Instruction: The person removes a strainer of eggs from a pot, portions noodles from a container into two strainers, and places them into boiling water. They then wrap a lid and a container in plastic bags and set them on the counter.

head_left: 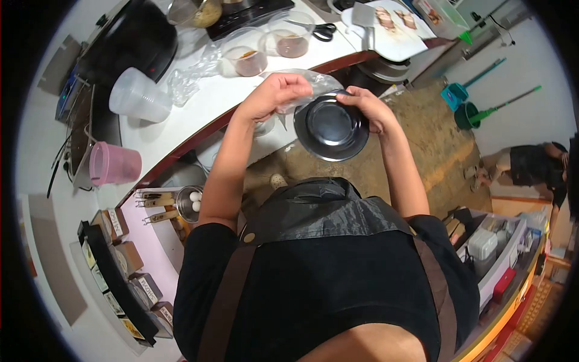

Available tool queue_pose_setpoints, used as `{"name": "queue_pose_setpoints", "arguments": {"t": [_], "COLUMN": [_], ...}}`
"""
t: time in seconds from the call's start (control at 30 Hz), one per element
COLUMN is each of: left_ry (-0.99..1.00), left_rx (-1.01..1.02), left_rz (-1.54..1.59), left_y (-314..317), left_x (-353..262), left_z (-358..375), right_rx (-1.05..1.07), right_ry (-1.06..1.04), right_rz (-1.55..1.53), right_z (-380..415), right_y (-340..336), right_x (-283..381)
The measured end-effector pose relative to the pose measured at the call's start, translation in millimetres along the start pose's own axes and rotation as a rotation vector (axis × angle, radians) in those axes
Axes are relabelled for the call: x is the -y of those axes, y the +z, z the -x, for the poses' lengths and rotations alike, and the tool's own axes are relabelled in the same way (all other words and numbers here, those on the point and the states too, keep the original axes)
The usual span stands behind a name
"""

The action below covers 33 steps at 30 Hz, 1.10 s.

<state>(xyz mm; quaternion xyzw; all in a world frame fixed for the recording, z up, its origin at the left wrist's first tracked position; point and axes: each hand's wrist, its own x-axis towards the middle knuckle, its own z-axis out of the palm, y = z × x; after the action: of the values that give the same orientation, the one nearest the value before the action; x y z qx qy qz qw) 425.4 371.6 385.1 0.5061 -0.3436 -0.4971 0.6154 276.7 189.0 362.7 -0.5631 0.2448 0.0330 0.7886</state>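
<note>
My right hand grips the rim of a shiny black round dish, with the thumb on top and the fingers underneath. The dish has a wide rim and a round centre, and is held in front of the counter edge. A clear plastic bag lies behind and beside the dish. My left hand is closed with its fingers pinched at the bag, left of the dish. Two clear plastic cups with brown contents, a near cup and a farther cup, stand on the counter beyond my hands.
The white counter holds stacked clear cups, crumpled plastic, black scissors and a cutting board with a cleaver and sliced meat. A pink bucket stands left. Eggs fill a bowl below. Another person is at right.
</note>
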Motion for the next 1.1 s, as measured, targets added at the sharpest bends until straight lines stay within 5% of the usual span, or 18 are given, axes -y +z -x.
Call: {"name": "queue_pose_setpoints", "arguments": {"t": [0.2, 0.37, 0.4, 0.47, 0.5, 0.6, 0.67, 0.77, 0.8, 0.87, 0.9, 0.93, 1.0, 1.1], "left_ry": [0.062, 0.565, 0.546, 0.262, 0.269, 0.229, 0.140, 0.260, 0.333, 0.415, 0.362, 0.303, 0.206, 0.079], "left_rx": [-0.115, -0.397, -0.457, -0.378, -0.412, -0.488, -0.675, -1.200, -1.312, -1.404, -1.455, -1.505, -1.559, -1.538], "left_rz": [-0.535, -0.702, -0.653, -0.012, 0.175, 0.627, 0.485, 0.371, 0.356, 0.303, 0.233, 0.165, 0.073, 0.003], "left_y": [56.9, 136.0, 145.4, 140.6, 130.0, 79.6, 45.7, -12.3, -32.9, -54.3, -68.9, -84.0, -108.2, -123.3], "left_x": [16.6, 77.3, 85.9, 106.7, 104.0, 91.0, 76.1, 72.1, 64.9, 45.6, 44.9, 51.7, 67.7, 67.1], "left_z": [-10.1, -4.7, 0.5, 7.2, 12.3, 45.8, 72.4, 115.4, 135.5, 178.0, 201.5, 225.6, 247.8, 247.8], "right_rx": [-0.428, -0.890, -0.851, -0.748, -0.678, -0.549, -0.348, -0.019, 0.177, 0.383, 0.387, 0.380, 0.060, -0.138], "right_ry": [-0.319, -0.648, -0.683, -0.746, -0.758, -0.866, -0.771, -0.685, -0.508, -0.541, -0.810, -0.755, -1.144, -1.132], "right_rz": [-0.171, -0.320, -0.367, -0.468, -0.543, -0.022, 0.189, 0.261, 0.020, 0.408, 0.582, 0.641, 0.891, 1.281], "right_z": [9.0, 11.0, 12.2, 7.3, 9.1, -10.0, -21.0, -49.2, -37.2, -58.0, -79.2, -94.8, -137.4, -207.4], "right_y": [-46.9, -16.4, -8.3, 12.7, 31.7, 53.0, 88.2, 137.3, 158.3, 172.6, 179.6, 188.4, 210.8, 244.2], "right_x": [-35.5, -42.2, -41.5, -37.9, -24.5, -24.8, -24.7, -49.8, -42.5, -53.4, -61.2, -60.0, -54.0, -30.7]}}
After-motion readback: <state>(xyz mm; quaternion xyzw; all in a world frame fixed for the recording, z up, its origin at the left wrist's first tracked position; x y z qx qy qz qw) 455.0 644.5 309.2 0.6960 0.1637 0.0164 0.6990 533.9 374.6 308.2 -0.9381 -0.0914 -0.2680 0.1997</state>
